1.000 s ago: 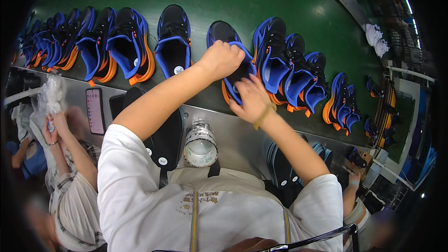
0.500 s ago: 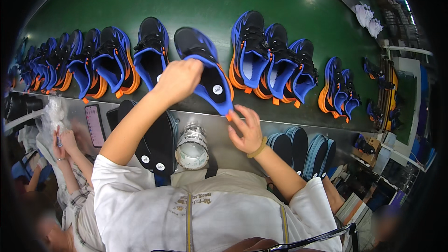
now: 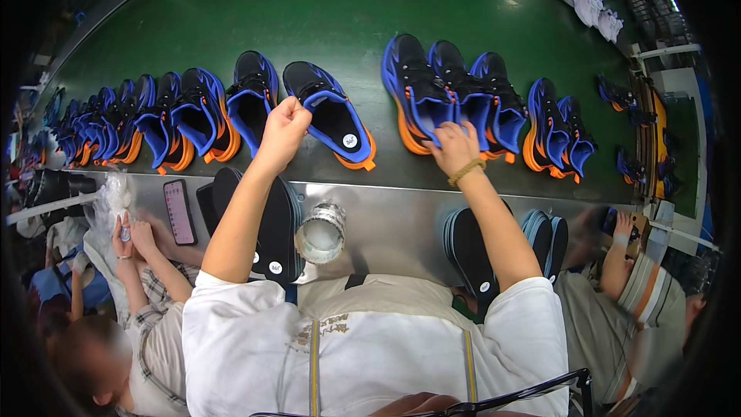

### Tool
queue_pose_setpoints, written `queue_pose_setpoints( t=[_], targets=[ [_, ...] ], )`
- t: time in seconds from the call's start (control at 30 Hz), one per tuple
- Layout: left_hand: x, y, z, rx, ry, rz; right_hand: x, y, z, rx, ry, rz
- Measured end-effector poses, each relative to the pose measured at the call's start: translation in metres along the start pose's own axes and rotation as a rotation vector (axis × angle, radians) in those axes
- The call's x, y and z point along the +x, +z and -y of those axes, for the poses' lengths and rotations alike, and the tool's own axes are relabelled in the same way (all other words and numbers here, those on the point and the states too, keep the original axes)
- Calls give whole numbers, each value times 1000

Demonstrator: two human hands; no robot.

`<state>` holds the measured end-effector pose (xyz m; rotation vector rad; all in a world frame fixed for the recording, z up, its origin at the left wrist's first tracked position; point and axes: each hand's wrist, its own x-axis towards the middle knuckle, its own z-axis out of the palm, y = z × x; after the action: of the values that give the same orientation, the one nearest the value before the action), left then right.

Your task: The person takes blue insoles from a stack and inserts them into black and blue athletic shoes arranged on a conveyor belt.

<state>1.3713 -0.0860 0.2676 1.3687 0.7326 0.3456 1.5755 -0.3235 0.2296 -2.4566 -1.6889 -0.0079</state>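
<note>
My left hand [image 3: 284, 128] is closed on the collar edge of a black shoe with blue trim and an orange sole [image 3: 333, 114], which lies on the green conveyor belt [image 3: 324, 15]. To the right, my right hand [image 3: 455, 148], with a beaded band at the wrist, grips the heel end of a blue and black shoe [image 3: 417, 86], the first in a group of three. Both arms reach forward over the steel bench edge [image 3: 401, 208].
A long row of blue and orange shoes [image 3: 154, 120] fills the belt's left, with more pairs [image 3: 552, 131] to the right. Black insole stacks [image 3: 272, 228] [image 3: 472, 251], a clear tape roll [image 3: 320, 233] and a phone [image 3: 179, 212] lie on the bench. Co-workers sit at left [image 3: 135, 239] and right [image 3: 621, 262].
The black and blue shoe, lifted and tilted half a second ago, now lies flat on the belt. My right hand has moved from it to the blue shoe on the right.
</note>
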Motion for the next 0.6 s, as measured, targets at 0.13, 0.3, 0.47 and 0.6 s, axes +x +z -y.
queue_pose_setpoints(
  t=[0.13,0.3,0.47,0.6],
  targets=[
    [8,25,-20,955,331,-192,-37,-26,-30,-54,167,31],
    [37,6,-5,1672,501,-56,-104,-86,-6,102,113,-74],
    [54,11,-13,1722,387,141,-204,-92,33,138,334,169],
    [56,19,-39,1839,285,351,-251,-93,50,39,522,370]
  ],
)
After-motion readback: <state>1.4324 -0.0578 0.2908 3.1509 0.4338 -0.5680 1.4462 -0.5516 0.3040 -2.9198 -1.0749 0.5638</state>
